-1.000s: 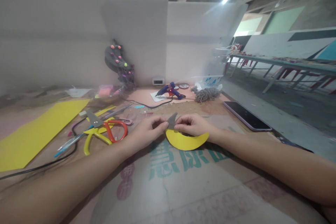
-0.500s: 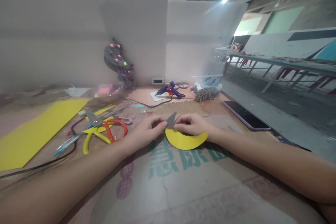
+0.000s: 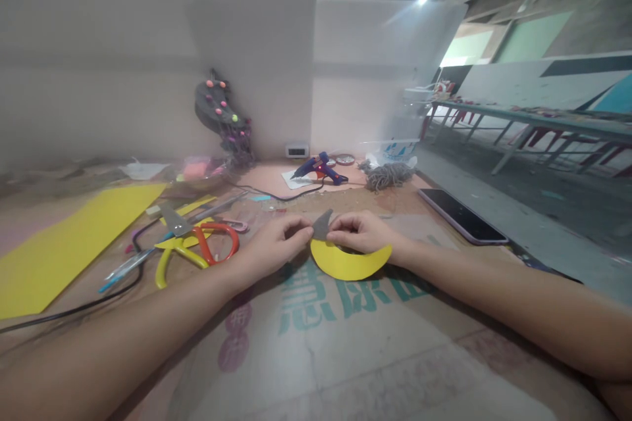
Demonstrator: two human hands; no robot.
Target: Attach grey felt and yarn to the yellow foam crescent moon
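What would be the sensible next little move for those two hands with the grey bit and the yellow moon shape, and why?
Probably press the grey piece down onto the left tip of the yellow crescent. The left hand and right hand both pinch it right where it meets that tip, and the glue gun lies untouched at the back.

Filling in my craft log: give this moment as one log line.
left hand: pinches grey piece | right hand: pinches grey piece at tip of yellow crescent | scissors: lying left of hands
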